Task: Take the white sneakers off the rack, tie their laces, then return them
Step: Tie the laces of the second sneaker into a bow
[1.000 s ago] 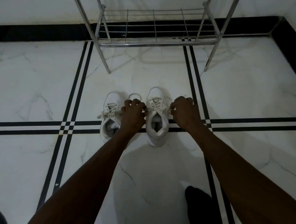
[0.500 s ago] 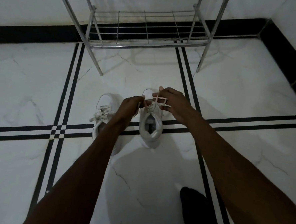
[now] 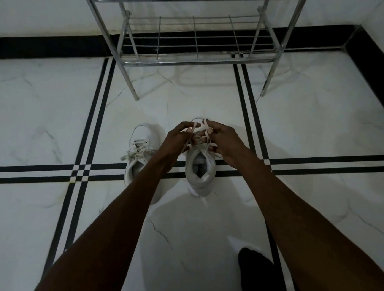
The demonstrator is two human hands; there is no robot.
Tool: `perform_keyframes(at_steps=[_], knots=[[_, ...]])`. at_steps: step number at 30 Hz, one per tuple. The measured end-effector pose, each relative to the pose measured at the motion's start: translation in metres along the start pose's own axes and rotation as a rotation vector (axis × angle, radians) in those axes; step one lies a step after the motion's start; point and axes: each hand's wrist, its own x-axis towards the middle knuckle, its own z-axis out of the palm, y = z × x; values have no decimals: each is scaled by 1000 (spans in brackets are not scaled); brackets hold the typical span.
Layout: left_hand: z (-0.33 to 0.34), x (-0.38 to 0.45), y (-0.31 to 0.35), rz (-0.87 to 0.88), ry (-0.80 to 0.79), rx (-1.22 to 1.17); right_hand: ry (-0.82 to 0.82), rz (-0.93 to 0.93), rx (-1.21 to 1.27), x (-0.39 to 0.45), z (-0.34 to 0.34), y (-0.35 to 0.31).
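Two white sneakers stand side by side on the marble floor, toes toward the rack. The left sneaker (image 3: 142,146) has its laces in a bow, and my left forearm crosses its heel. Over the tongue of the right sneaker (image 3: 200,170) my two hands meet. My left hand (image 3: 178,136) pinches one white lace (image 3: 193,128) and my right hand (image 3: 220,138) pinches the other. The laces cross between my fingertips. My hands hide the toe of the right sneaker.
A chrome wire shoe rack (image 3: 191,60) stands against the wall just beyond the sneakers, its low shelf bare. Black double stripes cross the white floor. A dark shape, perhaps my foot (image 3: 257,277), lies at the lower right. A black skirting runs along the walls.
My hands were apart at the sides of the right sneaker a second ago. They have risen and come together above its tongue, drawing the laces up and crossing them.
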Motion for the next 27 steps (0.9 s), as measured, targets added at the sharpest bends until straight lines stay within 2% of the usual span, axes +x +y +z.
perform_keyframes(at_steps=[7, 12, 16, 22, 27], knots=[[-2, 0, -2, 95, -11, 113, 106, 18, -57, 7, 8, -4], [-4, 0, -5, 205, -41, 197, 229, 52, 16, 13, 9, 2], [-3, 3, -3, 191, -27, 165, 202, 37, -37, 10, 7, 3], [-3, 11, 1, 201, -3, 395, -81, -21, -103, -5, 0, -7], [0, 12, -5, 287, -32, 468, 96, 11, -125, 3, 8, -5]])
